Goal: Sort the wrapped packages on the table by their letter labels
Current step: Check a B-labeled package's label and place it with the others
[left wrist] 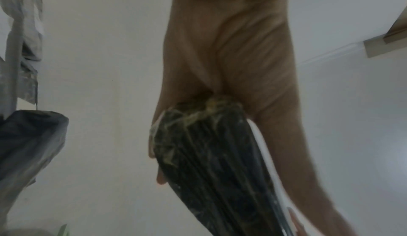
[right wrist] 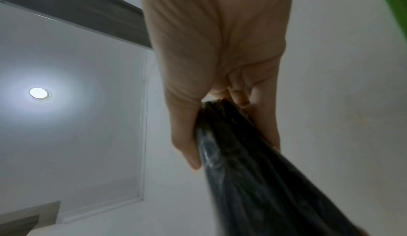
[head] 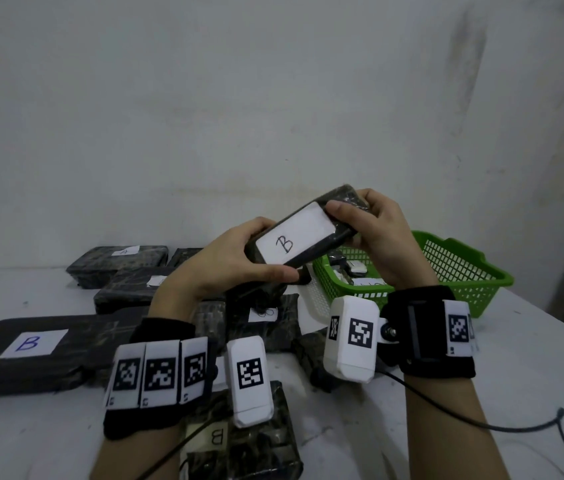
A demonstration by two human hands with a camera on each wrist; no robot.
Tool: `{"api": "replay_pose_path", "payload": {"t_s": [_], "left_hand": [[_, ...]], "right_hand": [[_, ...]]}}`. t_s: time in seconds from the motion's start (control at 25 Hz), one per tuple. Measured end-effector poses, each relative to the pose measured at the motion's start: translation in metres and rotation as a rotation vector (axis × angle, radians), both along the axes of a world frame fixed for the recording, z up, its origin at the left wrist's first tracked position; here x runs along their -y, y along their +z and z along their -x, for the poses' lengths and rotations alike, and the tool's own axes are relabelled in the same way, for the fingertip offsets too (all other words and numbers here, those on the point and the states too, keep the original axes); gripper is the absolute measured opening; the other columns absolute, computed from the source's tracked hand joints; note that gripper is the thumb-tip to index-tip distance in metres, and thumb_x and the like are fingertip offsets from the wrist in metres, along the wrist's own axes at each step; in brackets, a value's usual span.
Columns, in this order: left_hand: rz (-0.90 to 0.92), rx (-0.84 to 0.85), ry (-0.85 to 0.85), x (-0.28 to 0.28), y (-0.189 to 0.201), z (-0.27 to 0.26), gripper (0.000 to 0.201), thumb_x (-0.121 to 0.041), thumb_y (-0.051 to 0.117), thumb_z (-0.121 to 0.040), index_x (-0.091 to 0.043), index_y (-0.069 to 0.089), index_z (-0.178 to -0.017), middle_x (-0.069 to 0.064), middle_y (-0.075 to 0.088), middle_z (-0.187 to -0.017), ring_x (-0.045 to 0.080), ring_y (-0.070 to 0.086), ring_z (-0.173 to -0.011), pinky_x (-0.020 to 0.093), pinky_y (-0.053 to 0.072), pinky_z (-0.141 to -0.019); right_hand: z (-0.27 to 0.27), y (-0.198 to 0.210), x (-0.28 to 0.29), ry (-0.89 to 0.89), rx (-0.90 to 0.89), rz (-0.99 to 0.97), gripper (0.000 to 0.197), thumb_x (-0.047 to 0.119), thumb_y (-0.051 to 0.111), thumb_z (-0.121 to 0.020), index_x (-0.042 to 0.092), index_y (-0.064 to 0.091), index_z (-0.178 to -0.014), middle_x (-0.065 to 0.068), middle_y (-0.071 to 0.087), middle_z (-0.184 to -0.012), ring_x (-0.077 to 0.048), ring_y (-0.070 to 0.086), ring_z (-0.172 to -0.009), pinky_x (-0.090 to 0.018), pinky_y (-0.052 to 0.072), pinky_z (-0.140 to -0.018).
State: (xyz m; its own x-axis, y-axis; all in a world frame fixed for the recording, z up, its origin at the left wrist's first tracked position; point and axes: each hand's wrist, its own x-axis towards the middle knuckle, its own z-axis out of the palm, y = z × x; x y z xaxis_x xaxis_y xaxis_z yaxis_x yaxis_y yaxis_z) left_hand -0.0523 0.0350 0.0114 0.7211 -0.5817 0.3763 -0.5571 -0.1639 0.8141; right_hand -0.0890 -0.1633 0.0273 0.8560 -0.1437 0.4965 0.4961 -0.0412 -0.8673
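Both hands hold one black wrapped package point(head: 303, 233) up above the table, its white label reading B turned towards me. My left hand point(head: 239, 258) grips its lower left end, thumb under the label. My right hand point(head: 367, 223) grips its upper right end, thumb on the label's corner. The left wrist view shows the package point(left wrist: 211, 161) between thumb and fingers of the left hand point(left wrist: 229, 62); in the right wrist view the right hand point(right wrist: 220, 57) clamps the package's point(right wrist: 253, 170) dark end. A large flat package labelled B point(head: 27, 351) lies at the left.
Several more black packages lie on the white table point(head: 523, 368): two at the back left point(head: 118, 263), one near the front edge with a B label point(head: 256, 441), others under my wrists. A green basket point(head: 460, 268) holding items stands at the right. A black cable point(head: 502, 424) trails on the right.
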Motion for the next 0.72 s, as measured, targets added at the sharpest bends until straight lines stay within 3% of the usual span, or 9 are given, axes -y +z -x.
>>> {"api": "replay_pose_path", "payload": {"t_s": [0.24, 0.36, 0.44, 0.56, 0.64, 0.72], "left_hand": [[0.057, 0.130, 0.192, -0.004, -0.002, -0.008, 0.040, -0.043, 0.082, -0.050, -0.037, 0.063, -0.084, -0.012, 0.068, -0.080, 0.000, 0.060, -0.072, 0.012, 0.046, -0.065], [0.008, 0.140, 0.216, -0.003, -0.005, -0.010, 0.046, -0.047, 0.079, -0.051, -0.036, 0.061, -0.092, -0.012, 0.066, -0.090, 0.007, 0.061, -0.084, 0.018, 0.045, -0.071], [0.020, 0.142, 0.274, 0.003, -0.009, -0.015, 0.050, -0.041, 0.078, -0.059, -0.032, 0.056, -0.103, -0.013, 0.061, -0.097, 0.010, 0.058, -0.093, 0.023, 0.045, -0.078], [0.305, 0.026, 0.414, 0.013, -0.011, -0.020, 0.063, -0.050, 0.069, -0.063, -0.024, 0.046, -0.116, -0.003, 0.055, -0.108, 0.016, 0.058, -0.102, 0.035, 0.051, -0.087], [0.526, -0.064, 0.345, 0.022, -0.008, -0.015, 0.059, -0.054, 0.060, -0.062, -0.020, 0.047, -0.108, 0.001, 0.058, -0.105, 0.016, 0.062, -0.096, 0.035, 0.055, -0.083], [0.606, -0.073, 0.308, 0.027, -0.007, -0.011, 0.051, -0.054, 0.060, -0.063, -0.020, 0.052, -0.100, 0.000, 0.062, -0.100, 0.012, 0.063, -0.091, 0.033, 0.054, -0.084]], "right_hand": [[-0.007, -0.004, 0.002, -0.020, -0.038, -0.047, 0.016, 0.014, 0.063, -0.084, 0.008, 0.049, -0.089, -0.003, 0.060, -0.079, -0.007, 0.065, -0.068, -0.028, 0.059, -0.066], [-0.009, -0.007, 0.002, 0.053, -0.089, -0.072, 0.012, 0.006, 0.061, -0.084, 0.010, 0.052, -0.090, -0.005, 0.061, -0.084, -0.008, 0.065, -0.067, -0.026, 0.058, -0.064], [-0.013, -0.008, 0.001, 0.066, -0.081, -0.157, 0.015, -0.001, 0.057, -0.085, 0.012, 0.056, -0.093, -0.005, 0.061, -0.086, -0.009, 0.064, -0.067, -0.023, 0.056, -0.062], [-0.016, -0.005, -0.003, 0.000, -0.045, -0.340, 0.018, -0.004, 0.048, -0.086, 0.010, 0.059, -0.086, -0.004, 0.060, -0.076, -0.011, 0.058, -0.065, -0.022, 0.049, -0.057], [-0.019, -0.005, -0.008, -0.028, -0.045, -0.414, 0.015, 0.002, 0.047, -0.082, 0.010, 0.058, -0.078, -0.002, 0.056, -0.069, -0.013, 0.052, -0.064, -0.023, 0.042, -0.054], [-0.022, -0.008, -0.017, -0.076, -0.038, -0.452, 0.008, 0.017, 0.052, -0.073, 0.009, 0.053, -0.074, -0.004, 0.050, -0.069, -0.015, 0.047, -0.064, -0.024, 0.037, -0.053]]}}
